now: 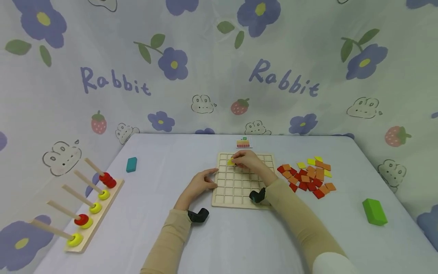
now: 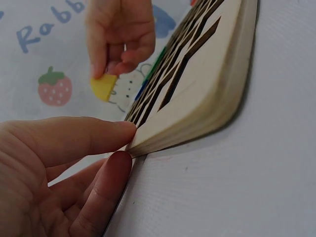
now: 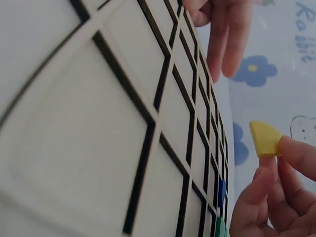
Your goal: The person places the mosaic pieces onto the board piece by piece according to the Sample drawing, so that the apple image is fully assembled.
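A square wooden grid board [image 1: 236,186] lies on the white table. Above its far part, my right hand [image 1: 247,159] pinches a yellow quarter-round tile [image 3: 266,139] between thumb and fingers. The tile [image 2: 102,88] is held up off the grid in both wrist views. My left hand [image 1: 202,180] rests at the board's left edge, thumb and forefinger spread apart along it; its fingertips [image 2: 126,129] touch the rim. Small blue [image 3: 221,193] and green [image 3: 220,227] pieces sit on the grid, mostly hidden from the head camera by the right hand.
Loose red, orange and yellow tiles [image 1: 310,175] lie right of the board. A small picture card [image 1: 243,142] is behind it. Farther right stands a green block [image 1: 375,211]. At left are a teal block [image 1: 131,164] and a wooden peg rack [image 1: 99,220] with red and yellow rings.
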A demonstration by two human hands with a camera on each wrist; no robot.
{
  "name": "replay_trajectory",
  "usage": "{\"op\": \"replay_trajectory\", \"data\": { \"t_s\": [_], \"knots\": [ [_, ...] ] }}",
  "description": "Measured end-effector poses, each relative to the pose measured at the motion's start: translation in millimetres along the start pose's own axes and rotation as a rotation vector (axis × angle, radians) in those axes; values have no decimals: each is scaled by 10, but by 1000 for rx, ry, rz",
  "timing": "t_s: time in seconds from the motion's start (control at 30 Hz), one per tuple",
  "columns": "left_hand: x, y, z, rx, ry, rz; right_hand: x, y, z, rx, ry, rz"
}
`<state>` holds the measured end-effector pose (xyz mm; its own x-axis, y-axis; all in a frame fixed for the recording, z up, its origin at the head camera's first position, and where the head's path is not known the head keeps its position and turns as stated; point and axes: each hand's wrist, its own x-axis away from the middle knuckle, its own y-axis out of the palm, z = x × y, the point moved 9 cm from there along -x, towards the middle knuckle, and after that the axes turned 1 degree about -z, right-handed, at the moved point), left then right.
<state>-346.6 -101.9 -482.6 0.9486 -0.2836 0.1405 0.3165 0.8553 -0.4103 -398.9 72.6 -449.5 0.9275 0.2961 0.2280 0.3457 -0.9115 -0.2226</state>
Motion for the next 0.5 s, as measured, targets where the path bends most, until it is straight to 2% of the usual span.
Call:
{"op": "replay_trajectory", "data": {
  "t_s": [0.2, 0.37, 0.5],
  "knots": [
    [2, 6, 15, 9, 3, -12, -144, 135, -74, 181, -79, 5],
    [-9, 8, -21, -1, -21, -16, -205, 268, -111, 373, -107, 2],
    [-18, -5, -12, -15, -12, -15, -223, 350, -152, 499, -132, 13]
  ]
}}
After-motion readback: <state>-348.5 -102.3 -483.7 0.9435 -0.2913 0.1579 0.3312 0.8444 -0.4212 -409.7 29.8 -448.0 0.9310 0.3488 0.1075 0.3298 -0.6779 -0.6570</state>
